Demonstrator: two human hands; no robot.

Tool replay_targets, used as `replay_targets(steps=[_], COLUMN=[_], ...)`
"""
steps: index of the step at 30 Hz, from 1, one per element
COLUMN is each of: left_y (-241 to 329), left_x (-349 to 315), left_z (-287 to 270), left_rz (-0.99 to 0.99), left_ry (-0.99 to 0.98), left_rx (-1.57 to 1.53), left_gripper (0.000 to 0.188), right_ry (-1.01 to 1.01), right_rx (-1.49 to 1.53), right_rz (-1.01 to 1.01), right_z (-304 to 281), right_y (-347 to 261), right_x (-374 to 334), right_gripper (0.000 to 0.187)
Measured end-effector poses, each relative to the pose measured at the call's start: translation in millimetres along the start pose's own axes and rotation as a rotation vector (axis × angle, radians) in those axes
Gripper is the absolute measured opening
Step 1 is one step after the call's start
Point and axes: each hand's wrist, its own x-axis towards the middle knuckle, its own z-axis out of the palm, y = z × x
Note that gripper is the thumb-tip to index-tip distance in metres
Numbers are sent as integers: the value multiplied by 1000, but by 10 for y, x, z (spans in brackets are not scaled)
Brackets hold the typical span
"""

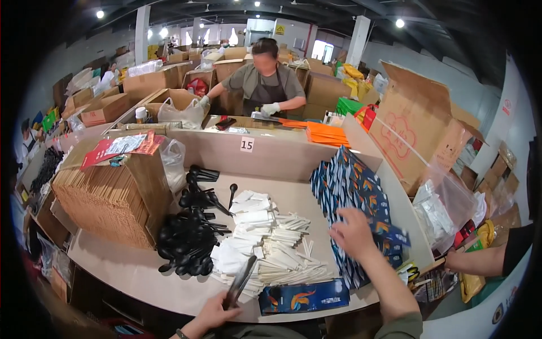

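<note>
My left hand [212, 312] is at the table's front edge, closed round a long, narrow black piece [241, 281] that looks like a black spoon; its lower end is hidden in my grip. My right hand [354, 233] is over the long row of blue printed sleeves [361, 198], its fingers curved and apart, with nothing seen in them. One blue sleeve [305, 296] lies flat by the front edge, between my hands. White paper napkins [249, 217] and slim white paper-wrapped sticks [293, 271] are spread over the middle. Left of them are heaped black plastic spoons [189, 240].
A box of stacked brown cardboard [101, 198] stands at left, with red papers on top. Opposite, a gloved person [265, 85] works behind the divider [214, 148] near orange packets [327, 134]. A tall open carton [409, 124] rises at right; another person's arm [477, 263] reaches in below.
</note>
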Motion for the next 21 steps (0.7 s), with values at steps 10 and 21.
replay_targets(steps=[10, 21], left_y=[233, 102], left_x=[240, 130], left_z=[730, 165], left_rz=[434, 121], left_ry=[-595, 166], left_rx=[-45, 283], left_gripper=[47, 52], right_ry=[-482, -884], right_rx=[738, 486], right_rz=[-156, 472], right_z=[977, 807], right_y=[-1505, -1922], right_x=[-810, -691], right_gripper=[45, 47])
